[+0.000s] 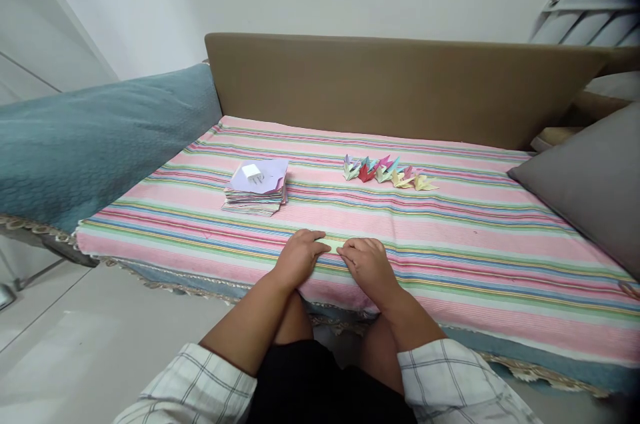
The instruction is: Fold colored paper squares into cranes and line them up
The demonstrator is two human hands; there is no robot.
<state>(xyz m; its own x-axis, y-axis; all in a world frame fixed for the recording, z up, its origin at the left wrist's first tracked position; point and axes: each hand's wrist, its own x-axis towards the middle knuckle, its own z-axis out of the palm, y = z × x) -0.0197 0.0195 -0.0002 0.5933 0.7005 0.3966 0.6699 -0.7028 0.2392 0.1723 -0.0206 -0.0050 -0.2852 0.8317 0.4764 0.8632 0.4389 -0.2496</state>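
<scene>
Head view: from here, I see the left hand [300, 256] with thumb and forefinger slightly parted at the left end of a pale green slip [332, 247], though I cannot tell whether it grips, while the right hand [367, 265] has its fingertips drawn together on the slip's right end. The slip is between both hands, over the near part of the striped cloth [325, 211]. Farther off, a paper stack [256, 201] topped by a white block [253, 173] sits left, and bright paper birds [385, 174] cluster to the right
</scene>
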